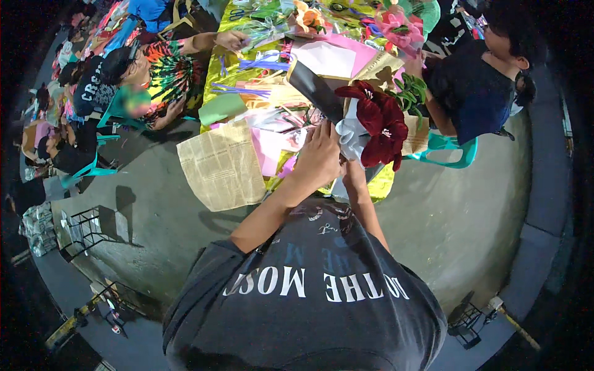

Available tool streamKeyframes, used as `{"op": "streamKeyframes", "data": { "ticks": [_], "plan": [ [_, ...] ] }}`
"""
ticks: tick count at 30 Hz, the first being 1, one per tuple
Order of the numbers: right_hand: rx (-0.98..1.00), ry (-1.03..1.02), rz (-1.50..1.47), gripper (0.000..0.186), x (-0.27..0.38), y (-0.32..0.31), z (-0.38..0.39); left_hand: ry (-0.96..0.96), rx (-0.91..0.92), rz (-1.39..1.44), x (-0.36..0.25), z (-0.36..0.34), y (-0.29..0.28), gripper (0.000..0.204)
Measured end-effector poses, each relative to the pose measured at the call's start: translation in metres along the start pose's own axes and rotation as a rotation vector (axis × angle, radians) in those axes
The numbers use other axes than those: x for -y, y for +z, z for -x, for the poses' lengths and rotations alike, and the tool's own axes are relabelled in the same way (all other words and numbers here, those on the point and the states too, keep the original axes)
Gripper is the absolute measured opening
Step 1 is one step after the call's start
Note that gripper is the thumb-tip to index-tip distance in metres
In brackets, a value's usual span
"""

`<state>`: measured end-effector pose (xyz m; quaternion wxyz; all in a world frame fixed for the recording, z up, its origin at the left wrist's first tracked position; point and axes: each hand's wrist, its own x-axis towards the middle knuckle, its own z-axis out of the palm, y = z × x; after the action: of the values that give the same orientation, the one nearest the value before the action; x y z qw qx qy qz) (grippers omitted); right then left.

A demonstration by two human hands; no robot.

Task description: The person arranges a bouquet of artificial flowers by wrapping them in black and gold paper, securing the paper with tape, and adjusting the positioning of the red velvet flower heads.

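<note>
In the head view, a bunch of dark red flowers point(383, 127) is seen just past the middle, toward 1 o'clock. White paper point(351, 137) is already wrapped around the stems, and a black sheet point(315, 89) sticks out behind it toward 11 o'clock. So the wrapping looks partly done; the outer sheets seem still loose, and no tie can be seen.

The left hand point(318, 157) is laid flat on the wrap at its 9 o'clock side, fingers together and pointing up. The right hand point(351, 173) is mostly hidden under the bunch at 6 o'clock; whether it is closed on the stems cannot be told. Both arms are bent and reach up from the lower edge, close together.

A newspaper sheet point(223, 166) lies at 9 o'clock on the table point(216, 68). Pink paper point(269, 148) lies beside it.
</note>
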<state>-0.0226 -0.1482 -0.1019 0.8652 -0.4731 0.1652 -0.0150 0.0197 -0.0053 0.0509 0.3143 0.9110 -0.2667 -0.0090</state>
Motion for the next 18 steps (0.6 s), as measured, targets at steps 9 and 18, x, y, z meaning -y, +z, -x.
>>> {"op": "streamKeyframes", "data": {
  "ticks": [9,18],
  "plan": [
    [0.009,-0.072,0.005,0.048,0.002,0.017,0.002,0.001,-0.277,-0.045,0.022,-0.004,0.044,0.055],
    [-0.011,-0.024,0.103,0.046,0.011,0.025,0.006,0.014,-0.219,-0.211,0.041,-0.002,0.071,0.048]
  ]
}}
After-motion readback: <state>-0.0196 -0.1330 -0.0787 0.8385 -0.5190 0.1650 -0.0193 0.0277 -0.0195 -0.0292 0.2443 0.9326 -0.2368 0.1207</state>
